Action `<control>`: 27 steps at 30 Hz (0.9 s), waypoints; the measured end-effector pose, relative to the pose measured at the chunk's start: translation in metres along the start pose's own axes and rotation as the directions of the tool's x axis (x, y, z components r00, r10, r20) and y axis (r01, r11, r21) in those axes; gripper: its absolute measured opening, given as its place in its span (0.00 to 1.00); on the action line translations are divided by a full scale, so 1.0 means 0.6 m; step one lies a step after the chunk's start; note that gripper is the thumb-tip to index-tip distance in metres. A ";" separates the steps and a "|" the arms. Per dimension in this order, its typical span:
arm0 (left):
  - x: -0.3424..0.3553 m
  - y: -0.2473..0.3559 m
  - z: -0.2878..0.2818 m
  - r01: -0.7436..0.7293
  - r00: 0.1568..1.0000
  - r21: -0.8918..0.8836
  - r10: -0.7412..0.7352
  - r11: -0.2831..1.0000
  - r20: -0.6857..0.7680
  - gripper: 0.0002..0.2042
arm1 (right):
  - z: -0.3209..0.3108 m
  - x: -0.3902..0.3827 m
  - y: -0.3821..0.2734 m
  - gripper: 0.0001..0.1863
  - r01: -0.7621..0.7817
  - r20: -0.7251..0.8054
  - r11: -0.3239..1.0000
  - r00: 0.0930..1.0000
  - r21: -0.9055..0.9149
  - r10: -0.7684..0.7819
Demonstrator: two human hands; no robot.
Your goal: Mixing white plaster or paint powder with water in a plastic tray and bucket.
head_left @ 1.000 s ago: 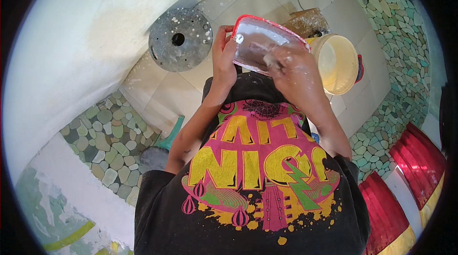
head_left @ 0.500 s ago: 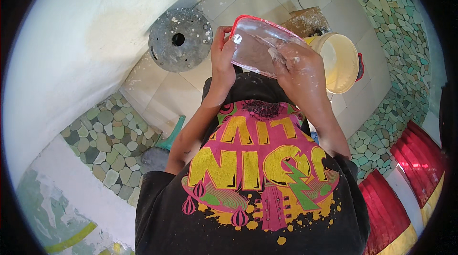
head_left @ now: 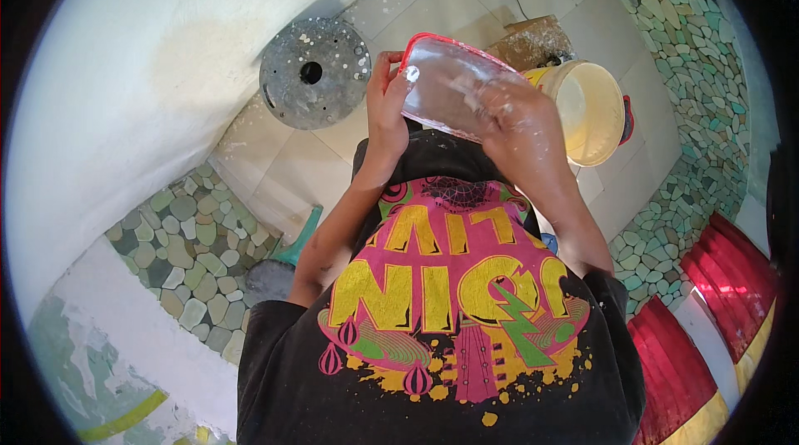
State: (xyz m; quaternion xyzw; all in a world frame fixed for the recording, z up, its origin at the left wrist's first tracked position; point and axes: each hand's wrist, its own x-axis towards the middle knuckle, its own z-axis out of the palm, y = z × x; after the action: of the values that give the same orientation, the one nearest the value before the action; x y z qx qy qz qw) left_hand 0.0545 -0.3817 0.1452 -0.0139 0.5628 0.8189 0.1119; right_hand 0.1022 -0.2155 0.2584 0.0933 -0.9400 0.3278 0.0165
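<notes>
I hold a clear plastic container (head_left: 449,87) with a red rim in front of my chest, tilted on its side. My left hand (head_left: 387,108) grips its left edge near the rim. My right hand (head_left: 520,125), dusted with white powder, is pressed on the container's right side, fingers over its wall. Whether the fingers hold anything small is hidden by blur.
A yellow bucket (head_left: 593,108) stands on the tiled floor just right of my hands, beside a brown dusty block (head_left: 533,39). A round grey disc with a centre hole (head_left: 315,83) lies to the left. White curved wall (head_left: 125,71) at left; pebble-mosaic floor (head_left: 196,241); red striped cloth (head_left: 716,320) at right.
The container has tipped a little further and shifted slightly; my right hand has slid along its side. My left hand keeps its grip.
</notes>
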 end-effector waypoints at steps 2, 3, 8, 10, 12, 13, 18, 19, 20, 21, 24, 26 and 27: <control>-0.001 0.004 0.005 -0.004 1.000 0.004 0.004 1.000 0.002 0.19 | -0.001 0.009 0.003 0.18 -0.069 -0.144 0.990 0.988 -0.122 0.051; 0.000 0.006 0.007 -0.008 1.000 0.006 0.008 1.000 0.008 0.19 | 0.004 0.007 0.004 0.18 -0.071 -0.148 0.990 0.988 -0.123 0.052; -0.004 -0.003 -0.002 -0.029 0.999 0.047 0.027 0.998 0.034 0.19 | 0.004 0.000 0.009 0.19 -0.071 -0.087 0.996 0.994 -0.051 0.067; -0.004 0.004 0.004 -0.028 0.999 0.026 0.027 0.999 0.036 0.18 | -0.003 0.002 -0.001 0.20 -0.125 -0.141 0.985 0.984 -0.116 0.109; -0.009 0.016 0.015 -0.009 0.999 0.055 0.006 0.998 0.044 0.18 | 0.015 -0.004 0.007 0.18 -0.043 -0.078 0.975 0.997 -0.217 0.026; -0.007 0.012 0.012 -0.016 0.999 0.054 0.013 0.998 0.049 0.18 | 0.021 -0.009 0.009 0.18 -0.041 -0.085 0.974 0.996 -0.221 0.023; -0.013 0.006 0.013 0.025 1.000 -0.032 -0.025 0.999 0.002 0.18 | 0.000 -0.011 0.008 0.20 -0.046 -0.188 0.980 0.982 -0.191 0.009; -0.013 0.006 0.013 0.021 1.000 -0.031 -0.021 0.999 0.005 0.18 | 0.003 -0.011 0.009 0.20 -0.045 -0.193 0.980 0.981 -0.192 0.008; -0.013 0.005 0.013 0.008 1.000 0.018 -0.009 1.000 0.021 0.18 | 0.010 -0.014 0.009 0.19 -0.039 -0.120 0.974 0.993 -0.221 0.012; -0.012 0.003 0.013 -0.005 0.999 0.065 0.002 0.998 0.039 0.19 | 0.016 -0.017 0.009 0.18 -0.032 -0.047 0.967 0.999 -0.251 0.020; -0.019 0.004 0.013 0.004 0.999 0.071 -0.007 0.997 0.038 0.19 | 0.026 -0.029 0.003 0.17 -0.057 -0.006 0.963 0.998 -0.262 0.057; -0.021 0.006 0.014 -0.005 0.999 0.049 0.003 0.999 0.033 0.19 | 0.005 -0.020 0.010 0.17 -0.100 -0.080 0.974 0.993 -0.201 0.086; -0.024 0.007 0.013 -0.008 0.999 0.032 0.007 0.999 0.032 0.19 | 0.000 -0.017 0.012 0.17 -0.146 -0.153 0.980 0.980 -0.133 0.125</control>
State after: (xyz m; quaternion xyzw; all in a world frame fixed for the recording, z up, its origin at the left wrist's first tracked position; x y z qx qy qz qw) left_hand 0.0684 -0.3782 0.1543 0.0031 0.5739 0.8104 0.1180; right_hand 0.1107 -0.2082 0.2532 0.0036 -0.9616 0.2657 0.0687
